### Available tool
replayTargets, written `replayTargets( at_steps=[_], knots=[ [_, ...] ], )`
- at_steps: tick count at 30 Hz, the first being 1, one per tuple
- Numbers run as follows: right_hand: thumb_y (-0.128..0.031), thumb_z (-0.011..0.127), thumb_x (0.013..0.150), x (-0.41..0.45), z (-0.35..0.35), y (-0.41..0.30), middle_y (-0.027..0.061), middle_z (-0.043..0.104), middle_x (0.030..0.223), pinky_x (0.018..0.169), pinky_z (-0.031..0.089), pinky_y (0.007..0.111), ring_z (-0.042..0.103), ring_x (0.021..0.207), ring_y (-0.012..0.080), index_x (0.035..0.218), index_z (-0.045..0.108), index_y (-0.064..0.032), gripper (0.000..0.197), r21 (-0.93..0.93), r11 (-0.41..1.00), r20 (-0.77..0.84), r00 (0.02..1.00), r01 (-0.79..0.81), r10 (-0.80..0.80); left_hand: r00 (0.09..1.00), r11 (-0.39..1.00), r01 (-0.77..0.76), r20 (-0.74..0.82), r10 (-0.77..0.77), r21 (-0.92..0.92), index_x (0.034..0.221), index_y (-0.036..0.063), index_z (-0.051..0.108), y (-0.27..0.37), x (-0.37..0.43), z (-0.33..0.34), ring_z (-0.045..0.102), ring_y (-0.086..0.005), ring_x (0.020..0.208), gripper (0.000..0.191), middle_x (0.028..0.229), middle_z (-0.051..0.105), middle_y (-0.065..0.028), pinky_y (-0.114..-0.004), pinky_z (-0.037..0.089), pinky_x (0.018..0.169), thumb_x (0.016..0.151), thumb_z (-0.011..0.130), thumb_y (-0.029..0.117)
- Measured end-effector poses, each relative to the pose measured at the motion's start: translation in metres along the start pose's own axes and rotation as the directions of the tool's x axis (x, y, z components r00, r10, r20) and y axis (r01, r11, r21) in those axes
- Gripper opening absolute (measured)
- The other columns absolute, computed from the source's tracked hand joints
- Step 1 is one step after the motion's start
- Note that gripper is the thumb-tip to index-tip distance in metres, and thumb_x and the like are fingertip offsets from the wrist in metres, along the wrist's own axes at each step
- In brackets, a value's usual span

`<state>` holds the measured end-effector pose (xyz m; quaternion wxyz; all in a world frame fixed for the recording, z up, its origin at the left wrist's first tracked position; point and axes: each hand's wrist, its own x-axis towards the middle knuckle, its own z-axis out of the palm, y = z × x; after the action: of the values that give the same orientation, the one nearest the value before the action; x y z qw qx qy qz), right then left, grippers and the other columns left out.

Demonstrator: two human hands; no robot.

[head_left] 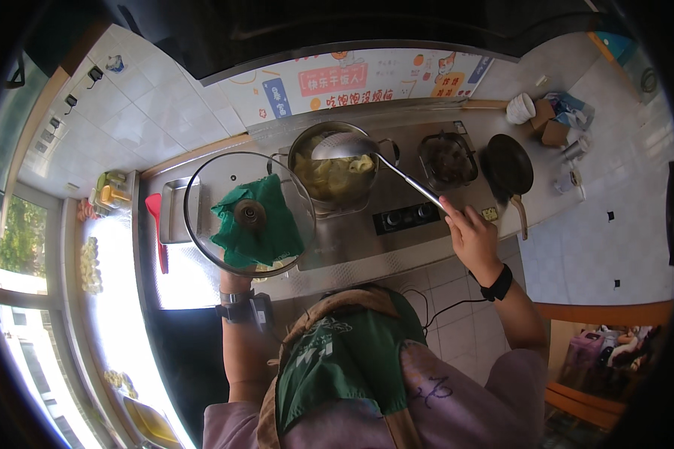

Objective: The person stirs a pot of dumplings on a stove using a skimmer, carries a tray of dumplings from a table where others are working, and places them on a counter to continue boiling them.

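Observation:
My right hand (474, 241) grips the handle of a metal skimmer (345, 146). The skimmer's perforated bowl is over a steel pot (337, 207), among pale, folded dumplings (331, 177) in liquid. On the left, a round glass lid (208, 236) is held up beside the pot, its rim overlapping the pot's left side in view. A green cloth (283, 224) shows through the glass, bunched around the lid's central knob (250, 213). My left hand (236, 275) is at the lid's near edge, mostly hidden by cloth and lid; its fingers cannot be seen.
Right of the pot lie a second burner (448, 160) and a black frying pan (508, 165). Control knobs (407, 218) face me. A steel tray (171, 224) and red spatula (156, 224) lie left. White cups (520, 108) stand at back right; a range hood (348, 25) hangs overhead.

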<state>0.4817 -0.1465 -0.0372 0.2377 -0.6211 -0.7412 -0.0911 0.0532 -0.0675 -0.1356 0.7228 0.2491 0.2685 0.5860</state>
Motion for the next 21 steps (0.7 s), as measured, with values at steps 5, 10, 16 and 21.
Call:
replayTargets(
  at_steps=[5, 10, 16, 21],
  knots=[
    [-0.007, 0.064, 0.080, -0.028, 0.017, 0.006, 0.0044, 0.045, 0.065, 0.045, 0.041, 0.032, 0.049, 0.051, 0.0210, 0.127, 0.055, -0.0238, 0.051, 0.009, 0.999, -0.064, 0.997, -0.040, 0.041, 0.984, 0.865, -0.180, 0.098, 0.151, 0.469, 0.125, 0.0014, 0.046, 0.004, 0.021, 0.011, 0.052, -0.0194, 0.104, 0.037, 0.117, 0.054, -0.0086, -0.033, 0.045, 0.092, 0.094, 0.052, 0.020],
    [-0.010, 0.063, 0.083, -0.045, 0.030, 0.011, 0.0067, 0.055, 0.070, 0.049, 0.045, 0.032, 0.055, 0.056, 0.0227, 0.127, 0.055, -0.0224, 0.046, 0.146, 0.976, -0.029, 0.985, -0.164, 0.170, 0.993, 0.918, -0.119, 0.069, 0.101, 0.379, 0.125, -0.0016, 0.045, 0.013, 0.046, 0.036, 0.052, -0.0190, 0.105, 0.034, 0.119, 0.053, -0.0098, -0.032, 0.043, 0.094, 0.096, 0.048, 0.017],
    [-0.015, 0.061, 0.087, -0.058, 0.047, 0.012, 0.0091, 0.063, 0.080, 0.054, 0.048, 0.033, 0.060, 0.061, 0.0230, 0.124, 0.056, -0.0139, 0.038, 0.434, 0.850, 0.045, 0.949, -0.300, 0.312, 0.989, 0.952, -0.126, 0.107, 0.099, 0.280, 0.123, -0.0043, 0.046, 0.019, 0.080, 0.060, 0.054, -0.0234, 0.109, 0.031, 0.122, 0.054, -0.0130, -0.034, 0.045, 0.094, 0.093, 0.046, 0.005],
    [-0.020, 0.057, 0.091, -0.061, 0.043, 0.015, 0.0001, 0.050, 0.067, 0.044, 0.036, 0.024, 0.044, 0.050, 0.0081, 0.125, 0.053, -0.0072, 0.037, 0.799, 0.209, 0.415, 0.768, -0.564, 0.488, 0.997, 0.928, -0.061, 0.065, 0.040, 0.369, 0.116, -0.0050, 0.051, 0.023, 0.102, 0.088, 0.061, -0.0187, 0.094, 0.026, 0.108, 0.061, -0.0113, -0.029, 0.051, 0.081, 0.093, 0.044, 0.005]
  ],
)
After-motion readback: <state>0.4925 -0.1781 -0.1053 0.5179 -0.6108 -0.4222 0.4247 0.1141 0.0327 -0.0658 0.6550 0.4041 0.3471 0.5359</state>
